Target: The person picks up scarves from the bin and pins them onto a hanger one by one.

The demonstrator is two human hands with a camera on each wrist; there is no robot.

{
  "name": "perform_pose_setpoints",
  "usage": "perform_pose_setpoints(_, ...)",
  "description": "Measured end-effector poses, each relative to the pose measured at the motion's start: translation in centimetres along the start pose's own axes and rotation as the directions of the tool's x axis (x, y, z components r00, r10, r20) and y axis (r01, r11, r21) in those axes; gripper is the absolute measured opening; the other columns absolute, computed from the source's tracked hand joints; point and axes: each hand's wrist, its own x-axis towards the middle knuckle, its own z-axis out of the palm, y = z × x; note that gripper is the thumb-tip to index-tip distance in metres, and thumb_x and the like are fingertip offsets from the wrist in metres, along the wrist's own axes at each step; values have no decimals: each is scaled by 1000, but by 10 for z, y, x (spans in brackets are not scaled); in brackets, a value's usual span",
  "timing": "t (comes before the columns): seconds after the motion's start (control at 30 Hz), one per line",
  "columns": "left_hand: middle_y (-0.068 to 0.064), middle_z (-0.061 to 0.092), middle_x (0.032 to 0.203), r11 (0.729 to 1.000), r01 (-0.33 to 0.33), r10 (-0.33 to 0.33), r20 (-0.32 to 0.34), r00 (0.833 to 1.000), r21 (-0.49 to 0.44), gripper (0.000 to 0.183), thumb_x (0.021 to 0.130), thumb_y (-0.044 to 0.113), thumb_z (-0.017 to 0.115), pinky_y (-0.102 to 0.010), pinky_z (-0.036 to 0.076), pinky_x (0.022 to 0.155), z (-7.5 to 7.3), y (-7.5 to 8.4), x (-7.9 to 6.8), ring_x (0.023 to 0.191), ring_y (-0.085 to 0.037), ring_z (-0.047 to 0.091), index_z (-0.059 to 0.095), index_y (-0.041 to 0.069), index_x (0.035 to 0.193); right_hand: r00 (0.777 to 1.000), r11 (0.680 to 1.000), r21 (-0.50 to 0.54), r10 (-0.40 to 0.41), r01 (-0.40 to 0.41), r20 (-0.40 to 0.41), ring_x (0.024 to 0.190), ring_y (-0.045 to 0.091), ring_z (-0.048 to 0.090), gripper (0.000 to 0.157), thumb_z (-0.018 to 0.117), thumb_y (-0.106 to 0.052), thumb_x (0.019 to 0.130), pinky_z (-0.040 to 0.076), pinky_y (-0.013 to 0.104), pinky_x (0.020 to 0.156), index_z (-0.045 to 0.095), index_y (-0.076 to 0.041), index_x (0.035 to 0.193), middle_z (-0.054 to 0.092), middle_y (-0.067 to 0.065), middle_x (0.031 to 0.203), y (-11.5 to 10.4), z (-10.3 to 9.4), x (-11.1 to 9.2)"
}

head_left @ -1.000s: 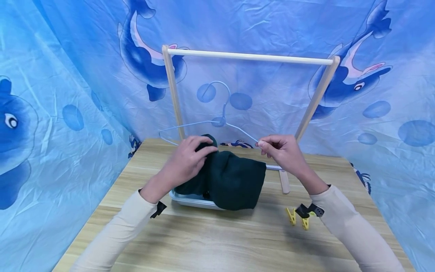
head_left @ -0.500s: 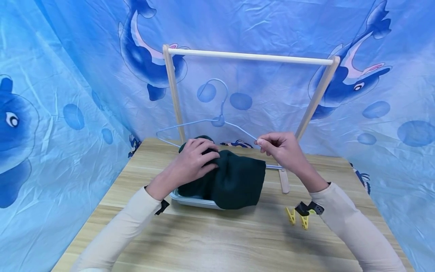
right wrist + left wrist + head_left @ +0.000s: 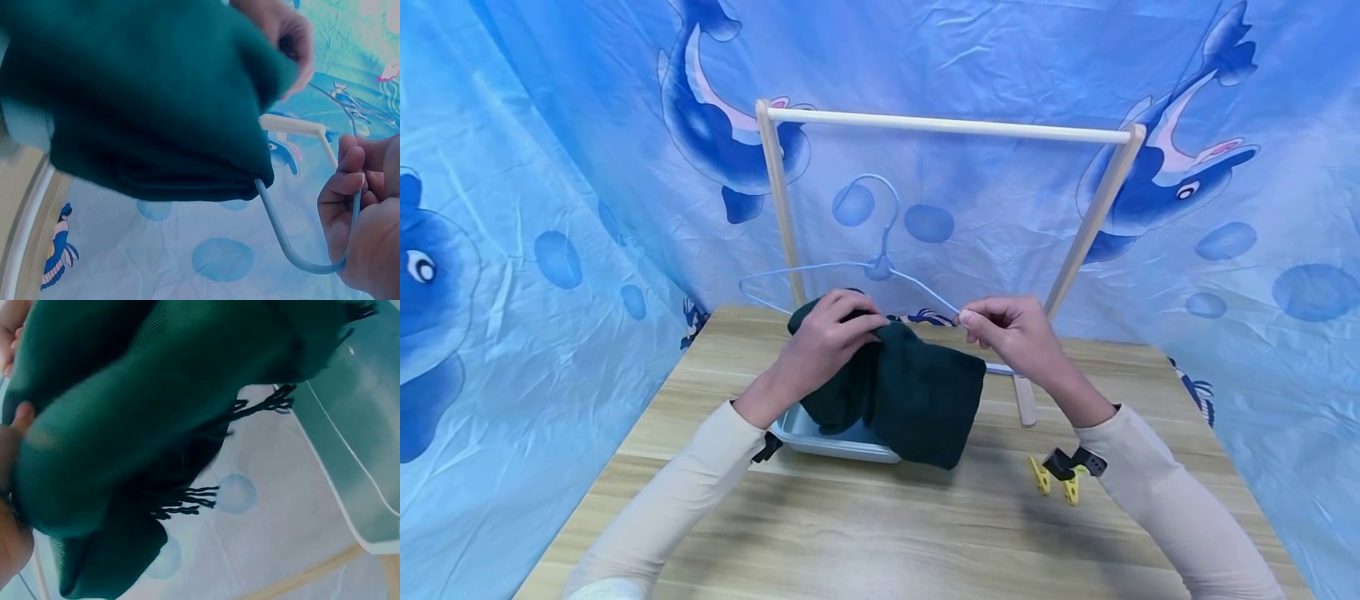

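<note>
A dark green fringed scarf (image 3: 928, 392) drapes over the lower bar of a light blue hanger (image 3: 925, 289), and the bar emerges from its folded edge in the right wrist view. My left hand (image 3: 820, 342) pinches the scarf's upper part from above; some fingertips are hidden by the cloth. Dark tassels (image 3: 187, 503) dangle below the folds in the left wrist view. With thumb and fingers, my right hand (image 3: 1011, 333) grips the hanger near its right corner. The hanger's hook points up. Beneath the scarf stands a pale shallow tray (image 3: 838, 448), partly covered by it.
Behind the hanger rises a wooden rack with a white top rail (image 3: 947, 126). Two yellow clothespins (image 3: 1071, 489) lie on the wood-grain table (image 3: 850, 533), near my right wrist. A blue curtain (image 3: 1015, 50) printed with dolphins encloses the back and sides.
My left hand has drawn the scarf upward slightly, exposing more of the tray's inside. The hanger and my right hand have shifted a little to the left.
</note>
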Motion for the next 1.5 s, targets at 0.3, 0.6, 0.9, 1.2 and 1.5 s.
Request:
perform_pose_setpoints(0.3, -14, 63, 130, 998, 49, -52, 125, 991, 29, 48, 85, 12, 84, -41, 49, 105, 1, -4, -9, 122, -29, 60, 67, 6, 129, 998, 998, -31, 52, -53, -34, 59, 16, 54, 17, 62, -1, 100, 47, 27, 54, 77, 2, 93, 66, 5, 70, -3, -4, 2)
perform_pose_setpoints(0.6, -20, 58, 130, 957, 259, -257, -33, 966, 128, 66, 75, 31, 93, -50, 46, 96, -15, -2, -30, 115, -37, 55, 65, 4, 129, 996, 996, -37, 77, -79, -53, 60, 17, 55, 16, 63, -2, 100, 46, 24, 54, 77, 3, 95, 66, 7, 70, -6, -8, 0)
perform_pose_setpoints(0.9, -17, 54, 106, 944, 290, -282, -73, 957, 158, 40, 77, 25, 90, -45, 37, 78, -11, -5, -49, 90, -33, 48, 71, 5, 106, 996, 997, -19, 71, -72, -60, 59, 16, 54, 17, 63, -2, 100, 44, 25, 52, 77, 2, 94, 65, 4, 70, -4, -9, -1)
perform_pose_setpoints(1.2, -11, 69, 102, 963, 210, -196, -97, 976, 167, 21, 86, 6, 81, -40, 49, 70, -6, -4, -49, 90, -30, 62, 76, 5, 106, 997, 998, -11, 64, -65, -47, 57, 22, 52, 17, 62, -1, 100, 44, 25, 51, 77, 3, 93, 64, 6, 69, -2, -7, -2)
perform_pose_setpoints(1.5, -17, 68, 107, 941, -17, 59, -115, 992, 338, 19, 102, 3, 60, -45, 50, 75, -29, -12, -22, 92, -35, 62, 71, 1, 117, 998, 999, -2, 54, -54, -22, 57, 26, 53, 17, 62, -1, 100, 47, 25, 53, 77, 2, 92, 64, 10, 68, 2, -7, -3)
